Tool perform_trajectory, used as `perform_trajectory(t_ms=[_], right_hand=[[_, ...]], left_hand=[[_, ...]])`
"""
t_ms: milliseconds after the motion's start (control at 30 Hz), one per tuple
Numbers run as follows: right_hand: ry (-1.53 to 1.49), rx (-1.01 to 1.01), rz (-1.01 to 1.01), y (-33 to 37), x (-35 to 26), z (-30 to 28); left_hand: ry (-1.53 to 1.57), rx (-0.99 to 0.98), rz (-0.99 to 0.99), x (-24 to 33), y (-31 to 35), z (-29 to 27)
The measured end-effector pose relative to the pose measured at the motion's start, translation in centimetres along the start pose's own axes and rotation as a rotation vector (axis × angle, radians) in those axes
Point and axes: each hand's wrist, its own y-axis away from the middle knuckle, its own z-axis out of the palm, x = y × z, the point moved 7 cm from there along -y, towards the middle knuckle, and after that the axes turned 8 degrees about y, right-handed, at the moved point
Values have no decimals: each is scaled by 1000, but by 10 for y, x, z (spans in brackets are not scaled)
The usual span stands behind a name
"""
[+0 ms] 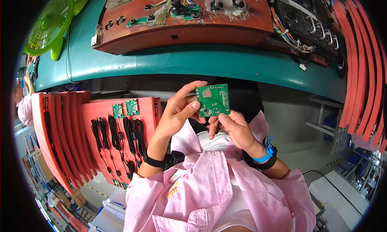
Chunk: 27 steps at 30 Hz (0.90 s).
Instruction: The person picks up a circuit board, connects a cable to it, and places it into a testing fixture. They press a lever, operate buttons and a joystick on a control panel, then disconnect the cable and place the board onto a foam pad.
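Observation:
A green circuit board (213, 101) with a silvery square chip is held up in front of my chest, below the bench edge. My left hand (181, 107) grips its left edge, the thumb lying near its front and the fingers behind. At the lower right corner, my right hand (236, 129) pinches the board between thumb and fingers. A dark band is on my left wrist; a blue strap (266, 151) and a dark band are on the right. To the left, a pink foam sheet (90, 123) carries small green boards (132, 107) and bundled black cables (114, 135).
Across the green bench (161, 64) lies a red-brown fixture (193, 36) with knobs and wires. A black device (302, 22) with metal handles stands at its right. A green fan (50, 22) is far left. Pink foam sheets (358, 70) stack at right. Another person's sleeve (26, 111) shows at left.

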Motion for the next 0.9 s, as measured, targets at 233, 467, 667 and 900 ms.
perform_trajectory(t_ms=[233,467,667,900], right_hand=[[-21,-22,15,-2,3,-2],[-18,-30,33,-2,3,-2],[30,-41,23,-5,2,-3],[41,-33,23,-4,8,-4]], left_hand=[[-15,-18,29,3,0,1],[-50,-13,47,5,-1,1],[-83,-28,71,9,-3,1],[-145,-60,53,7,-2,0]])
